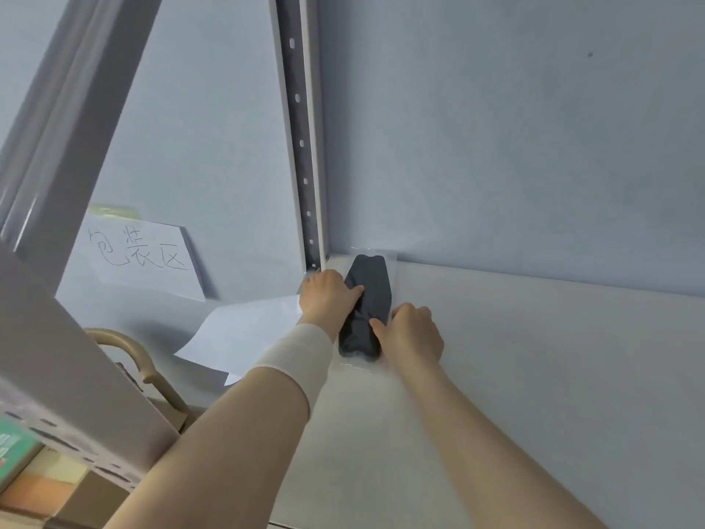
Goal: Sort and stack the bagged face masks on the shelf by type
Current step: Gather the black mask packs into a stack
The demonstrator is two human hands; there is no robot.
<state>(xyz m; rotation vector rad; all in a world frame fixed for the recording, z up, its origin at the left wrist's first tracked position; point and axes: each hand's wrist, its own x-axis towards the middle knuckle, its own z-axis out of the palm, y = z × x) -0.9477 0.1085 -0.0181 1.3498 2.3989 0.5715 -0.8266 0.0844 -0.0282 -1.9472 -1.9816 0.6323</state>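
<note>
Now | L hand (330,295), R hand (414,334) grip mask bag (371,286) | shelf (496,376) corner

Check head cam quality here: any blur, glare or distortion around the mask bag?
Head view: light is soft and even, with no hard shadows. The bagged black masks, left hand and right hand are fairly sharp. There is only a faint sheen on the clear bag's near edge. Wide-angle skew tilts the shelf upright. The boxes in the lower-left corner are blurred.

The mask (367,299) is matt dark cloth in a glossy clear plastic bag (393,269); the shelf (534,376) smooth painted metal; the sheet (244,334) plain paper.
</note>
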